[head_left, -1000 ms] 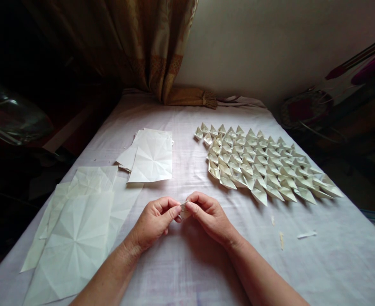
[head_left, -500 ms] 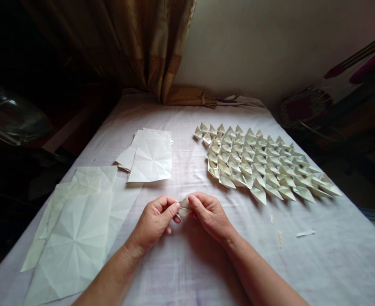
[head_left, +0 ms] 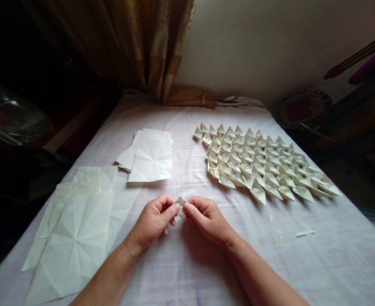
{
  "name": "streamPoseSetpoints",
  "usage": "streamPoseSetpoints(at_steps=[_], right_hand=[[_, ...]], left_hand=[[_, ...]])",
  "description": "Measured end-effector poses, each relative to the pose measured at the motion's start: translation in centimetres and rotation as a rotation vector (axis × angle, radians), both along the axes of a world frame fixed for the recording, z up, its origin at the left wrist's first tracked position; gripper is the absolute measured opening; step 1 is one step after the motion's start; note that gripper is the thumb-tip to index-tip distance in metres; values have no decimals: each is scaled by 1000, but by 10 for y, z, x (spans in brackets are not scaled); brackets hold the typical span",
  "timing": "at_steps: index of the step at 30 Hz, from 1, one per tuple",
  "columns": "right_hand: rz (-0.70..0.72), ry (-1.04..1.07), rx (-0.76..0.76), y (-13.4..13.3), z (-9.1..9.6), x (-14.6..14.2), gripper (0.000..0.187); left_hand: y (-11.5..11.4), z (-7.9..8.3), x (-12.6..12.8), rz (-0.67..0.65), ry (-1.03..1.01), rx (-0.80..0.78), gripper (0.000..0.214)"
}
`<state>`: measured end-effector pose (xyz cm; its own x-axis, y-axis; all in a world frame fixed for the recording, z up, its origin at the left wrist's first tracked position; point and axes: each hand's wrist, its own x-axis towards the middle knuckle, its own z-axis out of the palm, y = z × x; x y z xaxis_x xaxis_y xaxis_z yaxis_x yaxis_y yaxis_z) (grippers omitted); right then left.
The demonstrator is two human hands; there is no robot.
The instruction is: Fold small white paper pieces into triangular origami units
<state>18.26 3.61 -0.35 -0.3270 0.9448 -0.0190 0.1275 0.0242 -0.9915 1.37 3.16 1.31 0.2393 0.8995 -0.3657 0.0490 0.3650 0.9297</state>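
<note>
A small folded piece of paper (head_left: pixel 181 205) is held between my two hands above the near middle of the cloth. My left hand (head_left: pixel 157 219) pinches its left edge, the thumb on top and the fingers curled beneath. On the opposite edge, my right hand (head_left: pixel 208 219) closes on it with thumb and fingers. The paper's upper point shows between the thumbs; its sides are covered by the fingertips. Beyond my right hand stand rows of folded paper boats (head_left: pixel 248 157), packed close together.
Creased white sheets (head_left: pixel 151 159) lie stacked ahead on the left. Larger creased sheets (head_left: pixel 75 238) spread beside my left forearm. Paper scraps (head_left: pixel 305 233) lie at the right on the pale cloth (head_left: pixel 181 119). A brown curtain (head_left: pixel 162 51) hangs at the far edge.
Both hands have shifted slightly on the folded paper, the right thumb moving left. More of the paper's pointed top now shows between the thumbs. The sheets and boats have not moved.
</note>
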Motion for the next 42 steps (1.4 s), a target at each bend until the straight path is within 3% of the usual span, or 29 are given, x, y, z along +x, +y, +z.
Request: streamPoseSetpoints(at_steps=[7,14,19,22,29,36,42], right_hand=[[-1,35,-48,-1,1,-3,43],[49,-29,9,-2,2,-2,44],[30,47,-51,-1,2,-3,39],[19,18,5,-1,3,-1,36],[26,-87,131,0,3,5,32],[-10,-59,126,0,-2,0,31],[26,-143,169,-1,-1,3,25]], left_hand=[[-3,-3,6,106,-49,4,38],[2,-1,-8,-171,44,7,36],[0,-5,-3,9,-44,24,38],[-3,-6,5,74,-96,31,40],[-3,-4,0,-94,-24,3,40],[-5,-10,2,-18,-12,49,40],[-3,-7,0,-126,85,61,36]])
